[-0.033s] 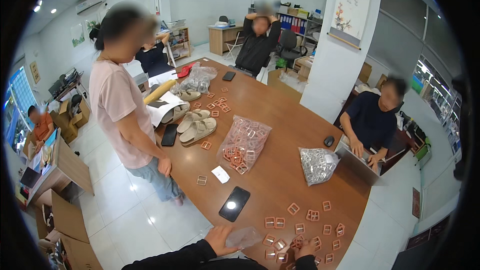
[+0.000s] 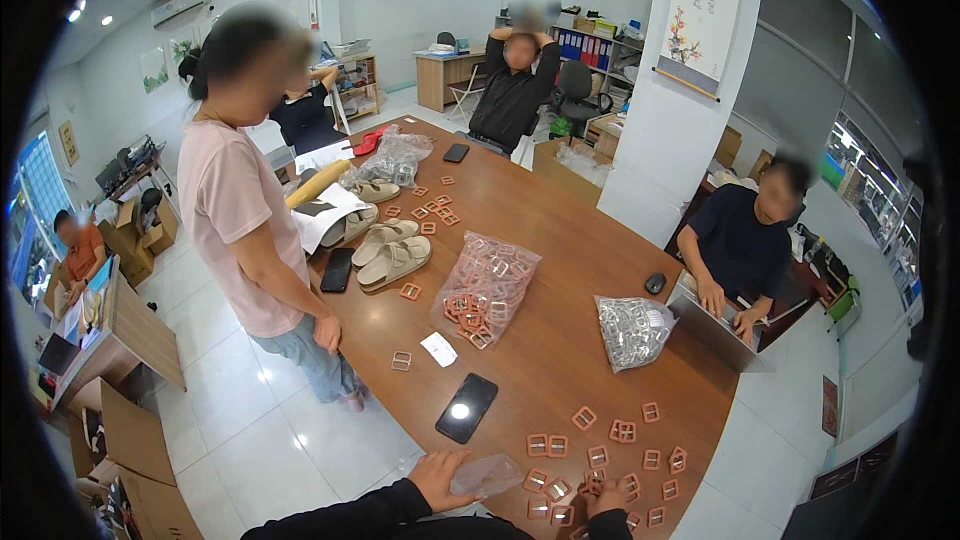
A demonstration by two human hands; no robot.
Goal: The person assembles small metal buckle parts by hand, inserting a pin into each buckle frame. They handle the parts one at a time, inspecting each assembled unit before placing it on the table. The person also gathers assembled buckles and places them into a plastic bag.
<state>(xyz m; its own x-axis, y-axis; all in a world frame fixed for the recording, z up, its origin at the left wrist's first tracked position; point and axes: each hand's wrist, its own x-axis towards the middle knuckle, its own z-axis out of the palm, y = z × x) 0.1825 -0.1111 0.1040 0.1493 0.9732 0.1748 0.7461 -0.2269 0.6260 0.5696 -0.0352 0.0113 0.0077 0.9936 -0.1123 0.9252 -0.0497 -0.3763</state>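
At the near edge of the brown table, my left hand [image 2: 436,481] grips a small clear plastic bag [image 2: 486,476], whose contents I cannot make out. My right hand [image 2: 608,498] is lowered among loose orange-pink square buckles [image 2: 558,446], its fingers bent round one buckle [image 2: 594,484]. Several more buckles lie scattered about that hand, some overlapping. Just beyond my left hand rests a black smartphone [image 2: 467,408].
Mid-table lies a clear bag of orange-pink buckles [image 2: 487,285]; right of it, a bag of silver buckles [image 2: 634,332]. Beige sandals [image 2: 394,262] stand by a person in pink [image 2: 236,180]. Another person types on a laptop [image 2: 715,325] at right.
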